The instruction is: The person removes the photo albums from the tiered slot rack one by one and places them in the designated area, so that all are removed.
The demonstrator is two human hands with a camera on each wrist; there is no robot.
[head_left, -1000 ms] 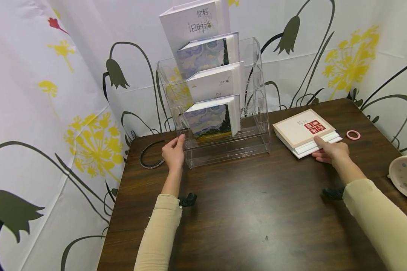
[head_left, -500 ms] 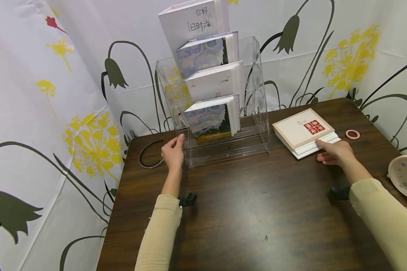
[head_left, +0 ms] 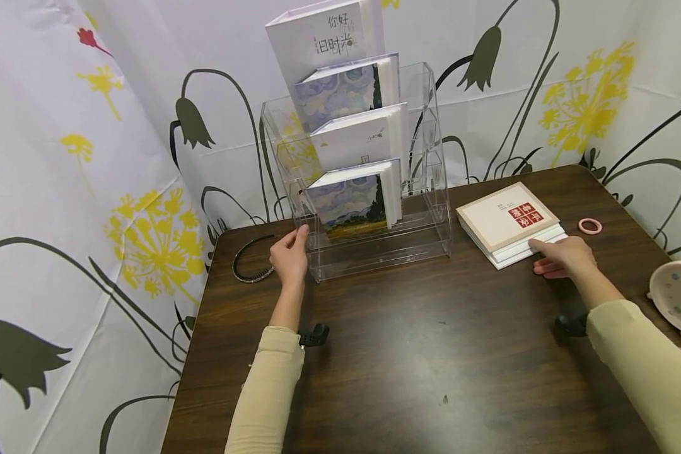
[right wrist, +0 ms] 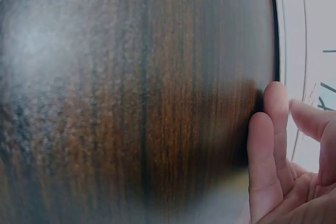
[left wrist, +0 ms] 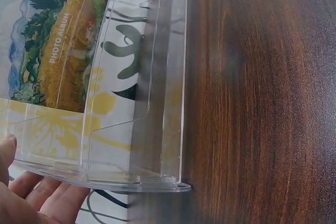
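My left hand (head_left: 289, 255) grips the side panel of a clear acrylic rack (head_left: 377, 257). In the left wrist view its thumb lies on one side of the panel and several fingers on the other. A photo album (left wrist: 52, 51) with a painted landscape cover stands in the rack's front tier. To the right, a cream-covered album (head_left: 485, 221) with red square lettering lies flat on top of white album layers. The thumb of my right hand (head_left: 567, 255) touches the stack's near edge. Its fingers (right wrist: 261, 156) are fairly straight beside the page edges (right wrist: 294, 45), close to the table.
More albums stand in the rack's rear tiers. A dark headband (head_left: 244, 277) lies left of the rack. Beyond my right hand are a pink ring (head_left: 590, 226) and a round clock (head_left: 678, 296). A flower-printed curtain (head_left: 488, 126) hangs behind the table.
My right hand has drawn back slightly to the right, its thumb slipping from the top cover's edge to the lower white edge. The stack has shifted very slightly. My left hand has stayed put.
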